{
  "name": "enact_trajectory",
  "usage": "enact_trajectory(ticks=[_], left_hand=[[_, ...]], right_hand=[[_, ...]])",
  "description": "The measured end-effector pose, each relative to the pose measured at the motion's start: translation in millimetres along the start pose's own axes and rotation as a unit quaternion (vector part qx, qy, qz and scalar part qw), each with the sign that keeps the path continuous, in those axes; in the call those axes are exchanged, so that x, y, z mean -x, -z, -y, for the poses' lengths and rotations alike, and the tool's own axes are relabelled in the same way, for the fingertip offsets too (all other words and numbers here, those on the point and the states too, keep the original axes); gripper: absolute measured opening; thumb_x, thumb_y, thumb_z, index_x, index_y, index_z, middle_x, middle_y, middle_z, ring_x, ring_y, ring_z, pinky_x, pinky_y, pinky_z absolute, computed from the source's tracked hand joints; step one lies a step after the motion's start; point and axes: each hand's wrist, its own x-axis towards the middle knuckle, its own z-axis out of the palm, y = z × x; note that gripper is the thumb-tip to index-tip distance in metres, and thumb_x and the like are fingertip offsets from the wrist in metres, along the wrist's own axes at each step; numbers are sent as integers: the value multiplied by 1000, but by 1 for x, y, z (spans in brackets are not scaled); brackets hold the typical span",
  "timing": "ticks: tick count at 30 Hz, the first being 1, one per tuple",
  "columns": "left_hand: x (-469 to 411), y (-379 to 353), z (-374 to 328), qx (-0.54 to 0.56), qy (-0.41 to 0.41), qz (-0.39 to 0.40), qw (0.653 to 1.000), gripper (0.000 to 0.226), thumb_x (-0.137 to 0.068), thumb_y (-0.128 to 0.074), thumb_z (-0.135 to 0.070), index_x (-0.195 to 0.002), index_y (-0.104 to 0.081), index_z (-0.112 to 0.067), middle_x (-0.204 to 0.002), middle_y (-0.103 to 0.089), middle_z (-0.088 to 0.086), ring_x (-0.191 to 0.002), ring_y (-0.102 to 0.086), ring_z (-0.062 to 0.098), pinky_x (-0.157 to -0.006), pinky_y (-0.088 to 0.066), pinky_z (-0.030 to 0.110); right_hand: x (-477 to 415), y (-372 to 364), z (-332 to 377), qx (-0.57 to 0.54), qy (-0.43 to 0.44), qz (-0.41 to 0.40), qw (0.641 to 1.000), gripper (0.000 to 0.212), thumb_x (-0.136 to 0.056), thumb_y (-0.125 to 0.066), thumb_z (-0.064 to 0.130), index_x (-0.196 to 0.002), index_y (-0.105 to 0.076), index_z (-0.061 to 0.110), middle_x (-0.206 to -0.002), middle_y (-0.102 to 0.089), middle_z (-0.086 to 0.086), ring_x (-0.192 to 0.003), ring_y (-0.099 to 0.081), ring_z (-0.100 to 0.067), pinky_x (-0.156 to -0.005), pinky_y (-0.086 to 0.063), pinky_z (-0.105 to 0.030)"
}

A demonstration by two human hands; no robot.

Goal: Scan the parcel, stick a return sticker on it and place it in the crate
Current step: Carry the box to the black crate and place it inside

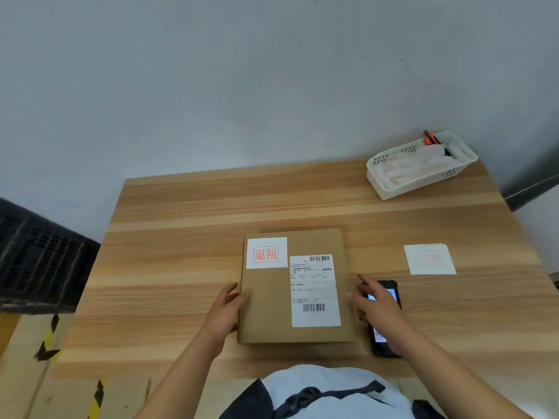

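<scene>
With the return sticker [266,252] already on, the parcel [295,287] lies flat on the tabletop [181,267] between open, empty left hand [225,311] and right hand [378,306]: grip both side edges evenly, lift level toward the dark crate [39,261] at left

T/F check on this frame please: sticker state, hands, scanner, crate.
1. The return sticker is already on the parcel. True.
2. The left hand touches the parcel's left edge. True.
3. The handheld scanner lies on top of the parcel. False: it lies on the table, right of the parcel, under the right hand.
4. The parcel sits in the black crate. False: it is on the table.
</scene>
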Motion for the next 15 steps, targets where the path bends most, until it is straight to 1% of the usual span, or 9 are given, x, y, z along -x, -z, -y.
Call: enact_trajectory(ticks=[2,5,6,8,9,11,13,15], left_hand=[[1,-1,0,-1,19,18,1000,53,-93,-62,-36,-143,-44,-32,-130,-64,-1,-107,-63,18,-75,-50,36],[6,-2,-3,-25,23,39,999,47,-91,-61,-39,-136,-52,-35,-124,-69,-4,-110,-64,20,-76,-50,37],[8,-2,-5,-29,23,40,999,45,-91,-61,-39,-135,-53,-35,-123,-69,-5,-110,-64,19,-77,-49,38],[14,-4,-9,-30,19,40,999,44,-91,-60,-39,-134,-54,-35,-122,-69,-6,-110,-64,19,-79,-49,38],[18,-5,-9,-29,16,40,999,43,-91,-60,-39,-133,-54,-35,-121,-70,-6,-109,-65,18,-79,-49,38],[27,-7,-9,-23,10,35,999,43,-89,-62,-40,-132,-55,-37,-120,-71,-7,-109,-65,18,-79,-50,38],[37,-8,-6,-13,6,24,1000,45,-88,-64,-39,-132,-55,-38,-120,-71,-7,-110,-65,18,-81,-51,39],[48,-11,-2,8,-4,10,1000,44,-89,-64,-35,-132,-54,-38,-124,-69,-6,-111,-64,18,-84,-51,41]], right_hand=[[-1,-2,5,-13,-19,31,999,68,-92,-67,26,-152,-36,30,-147,-49,-1,-126,-52,-23,-98,-48,-43],[-1,-6,17,-20,-30,69,997,60,-95,-62,25,-149,-37,31,-122,-58,9,-105,-59,-14,-84,-47,-37],[-2,-6,19,-15,-29,75,997,58,-96,-61,25,-149,-37,31,-117,-58,11,-101,-59,-12,-80,-47,-36],[-1,-7,23,-16,-29,80,996,55,-98,-59,25,-148,-39,30,-111,-59,11,-98,-59,-13,-76,-48,-34],[0,-6,24,-19,-28,84,996,51,-99,-59,24,-146,-42,30,-110,-61,12,-98,-61,-13,-75,-50,-33],[2,-4,24,-22,-26,93,995,44,-99,-58,21,-141,-48,29,-114,-66,10,-102,-64,-15,-74,-53,-32],[7,-1,23,-27,-21,100,994,38,-99,-57,21,-134,-51,34,-118,-66,8,-102,-65,-13,-70,-53,-29],[11,2,22,-35,-7,107,994,38,-99,-57,20,-130,-51,40,-119,-67,9,-103,-66,-13,-73,-54,-30]])
